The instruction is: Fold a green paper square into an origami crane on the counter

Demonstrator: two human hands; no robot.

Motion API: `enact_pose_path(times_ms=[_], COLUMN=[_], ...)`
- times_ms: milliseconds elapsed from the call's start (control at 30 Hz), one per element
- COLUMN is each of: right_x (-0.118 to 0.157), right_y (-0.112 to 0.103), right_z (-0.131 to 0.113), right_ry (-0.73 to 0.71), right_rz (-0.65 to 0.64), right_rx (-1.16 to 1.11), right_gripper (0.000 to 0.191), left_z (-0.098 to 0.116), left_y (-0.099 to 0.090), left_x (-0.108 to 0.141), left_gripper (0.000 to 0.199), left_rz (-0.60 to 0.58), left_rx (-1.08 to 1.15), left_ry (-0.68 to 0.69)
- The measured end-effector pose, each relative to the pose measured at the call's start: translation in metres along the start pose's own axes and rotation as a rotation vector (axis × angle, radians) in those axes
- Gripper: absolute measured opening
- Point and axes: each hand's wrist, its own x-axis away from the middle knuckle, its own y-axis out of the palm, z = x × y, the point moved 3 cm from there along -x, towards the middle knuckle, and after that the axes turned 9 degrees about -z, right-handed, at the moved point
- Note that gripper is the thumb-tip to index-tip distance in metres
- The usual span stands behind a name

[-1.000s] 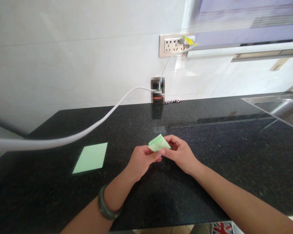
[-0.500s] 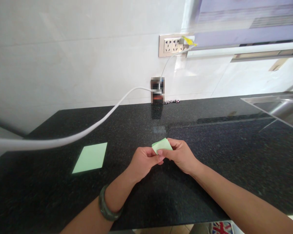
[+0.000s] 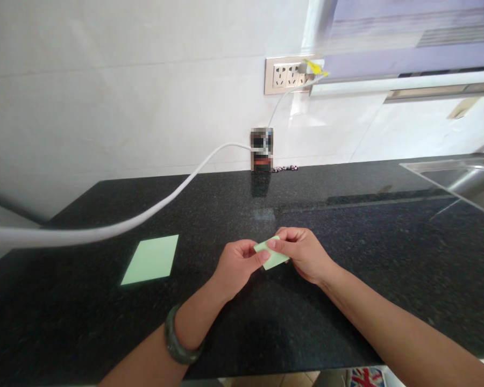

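Well, both hands are up over the near part of the counter (image 3: pixel 84 328), sharing one small green paper (image 3: pixel 276 260). The left hand (image 3: pixel 236 267) pinches it at its left side, thumb on top; the right hand (image 3: pixel 306 252) has it by the upper edge, thumb pressed on the face and fingers tucked behind. So each is closed on the paper, which sits between them, tilted, its lower corner pointing down toward the person. I can't tell from here how many layers it has.

A green bangle (image 3: pixel 175 338) circles the left wrist. Over to the left, well apart from the hands, a larger green sheet (image 3: pixel 151 260) lies flat on the counter. Behind it a white cable (image 3: pixel 161 203) sweeps across to a blurred dark box (image 3: pixel 262 149) by the wall (image 3: pixel 145 97), with a beaded string (image 3: pixel 285 169) just beside it. Above is a socket (image 3: pixel 280 76); off to the right, a sink (image 3: pixel 478 183).
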Motion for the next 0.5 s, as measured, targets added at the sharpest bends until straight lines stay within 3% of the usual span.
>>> enact_pose_path(times_ms=[367,500], right_x=[-0.0002,-0.0003], right_y=[0.0004,0.0005], right_z=[-0.0018,-0.0015], right_ry=[-0.019,-0.021], right_rz=[0.019,0.018], right_rx=[0.010,0.019], right_gripper=[0.022,0.022], left_z=[-0.0017,0.0009], left_y=[-0.0003,-0.0006], left_x=[0.0003,-0.0005], left_gripper=[0.036,0.028], left_rz=[0.038,0.044], left_rx=[0.041,0.010], left_ry=[0.001,0.007])
